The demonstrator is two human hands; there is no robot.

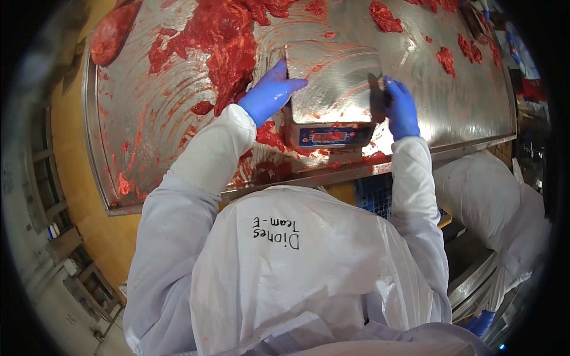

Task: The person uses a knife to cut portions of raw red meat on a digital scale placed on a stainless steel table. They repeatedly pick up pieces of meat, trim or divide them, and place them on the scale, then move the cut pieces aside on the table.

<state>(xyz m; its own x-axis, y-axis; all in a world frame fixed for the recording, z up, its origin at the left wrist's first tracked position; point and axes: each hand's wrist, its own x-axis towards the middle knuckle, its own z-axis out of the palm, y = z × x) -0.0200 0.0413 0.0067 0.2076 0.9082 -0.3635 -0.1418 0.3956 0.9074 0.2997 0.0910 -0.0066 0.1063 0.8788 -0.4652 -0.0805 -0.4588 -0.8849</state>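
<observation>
Both of my hands, in blue gloves, are at the sides of a steel weighing scale (331,83) with a small display panel on its front. My left hand (271,95) grips the left edge, thumb over the top plate. My right hand (401,110) is closed on the right side, its fingertips partly in shadow. The scale sits near the front edge of a steel table (457,118) smeared red. A large mass of raw red meat (219,44) lies to its left, with smaller scraps (270,135) beside and below it.
A long pinkish-red meat piece (111,32) lies at the table's left end, and several lumps (446,60) at the right. A yellow floor (71,142) shows at left. At lower right is a co-worker in white (481,196) with a blue glove (482,322).
</observation>
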